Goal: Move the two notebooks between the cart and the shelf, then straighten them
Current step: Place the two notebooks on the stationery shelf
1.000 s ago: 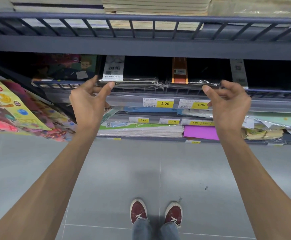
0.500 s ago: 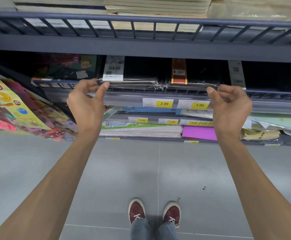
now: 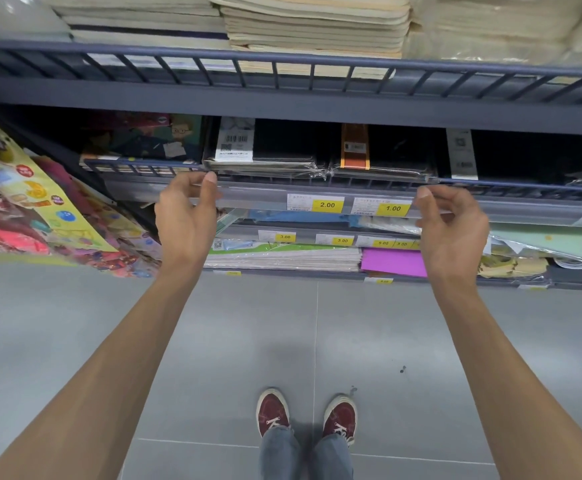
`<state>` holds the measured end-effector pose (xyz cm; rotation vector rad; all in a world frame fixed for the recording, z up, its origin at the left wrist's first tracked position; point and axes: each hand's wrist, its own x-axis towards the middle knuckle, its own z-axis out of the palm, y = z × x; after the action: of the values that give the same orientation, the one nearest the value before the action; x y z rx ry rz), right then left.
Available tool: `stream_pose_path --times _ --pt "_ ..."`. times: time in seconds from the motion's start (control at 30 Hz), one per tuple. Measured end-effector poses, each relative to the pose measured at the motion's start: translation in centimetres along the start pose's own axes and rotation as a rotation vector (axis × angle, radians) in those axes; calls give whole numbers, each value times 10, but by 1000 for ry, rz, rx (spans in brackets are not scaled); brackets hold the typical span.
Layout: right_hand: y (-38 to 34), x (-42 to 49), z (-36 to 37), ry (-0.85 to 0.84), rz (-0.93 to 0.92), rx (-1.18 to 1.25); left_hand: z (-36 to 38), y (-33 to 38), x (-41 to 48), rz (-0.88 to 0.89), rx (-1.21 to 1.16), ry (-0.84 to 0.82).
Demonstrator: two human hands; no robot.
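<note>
Two black plastic-wrapped notebooks lie side by side on the middle shelf. The left notebook (image 3: pixel 282 147) carries a white barcode label, and the right notebook (image 3: pixel 396 150) has an orange band. Their front edges line up along the shelf rail (image 3: pixel 317 183). My left hand (image 3: pixel 185 216) hovers just below the left notebook's front left corner, fingers loosely curled, holding nothing. My right hand (image 3: pixel 452 226) hangs below the right notebook's front right corner, also loosely curled and holding nothing. No cart is in view.
The upper shelf (image 3: pixel 282 95) with stacks of cream notebooks (image 3: pixel 313 26) overhangs the work area. Yellow price tags (image 3: pixel 327 205) line the rail. Lower shelves hold paper pads and a purple sheet (image 3: pixel 393 261). Colourful packets (image 3: pixel 40 209) hang at left. Grey floor tiles lie below.
Both hands have come off the notebooks' front corners and dropped slightly toward me, now level with the price strip. The notebooks have not moved.
</note>
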<state>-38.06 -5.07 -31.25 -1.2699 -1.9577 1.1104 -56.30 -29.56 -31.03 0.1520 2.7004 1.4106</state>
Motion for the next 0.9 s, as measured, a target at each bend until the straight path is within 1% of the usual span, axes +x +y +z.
stream_pose_path --times 0.1,0.27,0.37,0.5,0.57,0.7,0.77,0.9 --pt "-4 -7 -10 -80 -51 -170 -10 1 -5 1 75 -51" --pt "-15 -16 -27 -311 -217 -486 -32 13 -13 103 325 -249" --pt "-32 -20 -40 -402 -247 -657 -44 24 -17 178 488 -311" --pt "-59 -24 -59 -506 -258 -856 -61 50 -29 228 681 -409" --pt "-74 -27 -71 -558 -240 -913 -70 68 -36 248 744 -461" --pt "-112 -30 -97 -684 -151 -940 -82 111 -50 206 715 -607" --pt "-130 -32 -109 -727 -137 -928 -87 131 -59 230 739 -663" --pt "-157 -39 -139 -761 -136 -898 -96 175 -71 317 788 -694"
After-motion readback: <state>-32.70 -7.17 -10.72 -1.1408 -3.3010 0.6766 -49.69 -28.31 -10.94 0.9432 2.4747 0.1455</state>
